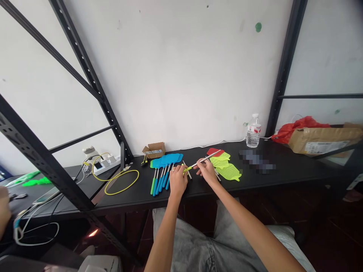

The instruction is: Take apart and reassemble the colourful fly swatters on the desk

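Left hand: the person's left hand (178,179) had its fingers curled around the yellow-green grip end of a slim silver metal rod (212,154).
Right hand: the right hand (206,170) had thumb and fingers closed on the rod's bare metal, farther along.
Rod: it slanted up to the right between both hands, above the black tabletop (286,160), its far tip in front of a red swatter head (214,152).
Left of the hands: flat blue plastic swatters with blue grips (162,182) lay in a row, a green-gripped swatter (153,185) at their outer end.
Right of the hands: yellow-green perforated plastic swatter heads (229,172) overlapped one another, the red one at their back.
Against the wall: a small open brown cardboard box (154,151) stood behind the blue swatters; a clear plastic bottle (253,133) stood upright farther right.
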The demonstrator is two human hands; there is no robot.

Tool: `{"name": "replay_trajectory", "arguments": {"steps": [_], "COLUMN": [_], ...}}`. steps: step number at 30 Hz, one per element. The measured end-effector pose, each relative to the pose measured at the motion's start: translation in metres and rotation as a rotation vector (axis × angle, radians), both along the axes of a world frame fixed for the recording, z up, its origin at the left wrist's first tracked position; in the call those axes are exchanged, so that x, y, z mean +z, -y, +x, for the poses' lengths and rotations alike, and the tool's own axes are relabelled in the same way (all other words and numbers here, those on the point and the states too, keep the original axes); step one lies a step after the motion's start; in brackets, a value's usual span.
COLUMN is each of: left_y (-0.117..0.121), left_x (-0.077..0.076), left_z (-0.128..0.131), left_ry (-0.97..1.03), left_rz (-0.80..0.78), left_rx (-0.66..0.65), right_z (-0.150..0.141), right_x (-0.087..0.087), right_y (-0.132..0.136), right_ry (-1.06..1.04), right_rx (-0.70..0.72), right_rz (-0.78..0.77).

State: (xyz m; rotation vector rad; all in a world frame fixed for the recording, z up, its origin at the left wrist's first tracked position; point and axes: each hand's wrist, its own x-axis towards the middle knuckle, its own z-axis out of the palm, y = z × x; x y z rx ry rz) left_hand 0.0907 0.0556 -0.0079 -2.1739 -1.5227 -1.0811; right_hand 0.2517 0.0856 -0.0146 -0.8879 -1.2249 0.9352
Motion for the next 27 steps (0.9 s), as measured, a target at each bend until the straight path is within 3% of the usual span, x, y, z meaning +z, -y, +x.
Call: {"name": "replay_trajectory", "arguments": {"steps": [13, 22, 27], "left_y": [0.0012, 0.0021, 0.0001], "left_x": [0.0007, 0.0025, 0.0002], "left_z": [0.0003, 0.0009, 0.0009], "left_ry": [0.000, 0.008, 0.017], "left_rz": [0.006, -0.020, -0.011], "left_rx": [-0.030, -0.096, -0.046], "right_z": [0.0010, 0.0002, 0.0003], "right_x": [0.0010, -0.0027, 0.0003], "right_y": [0.0021, 0.0013, 0.0018], "right_ry": [0.054, 0.199, 0.142], "right_rx": [0.027, 0.148, 0.117], "right_rz": [0.053, 0.072, 0.035]}}
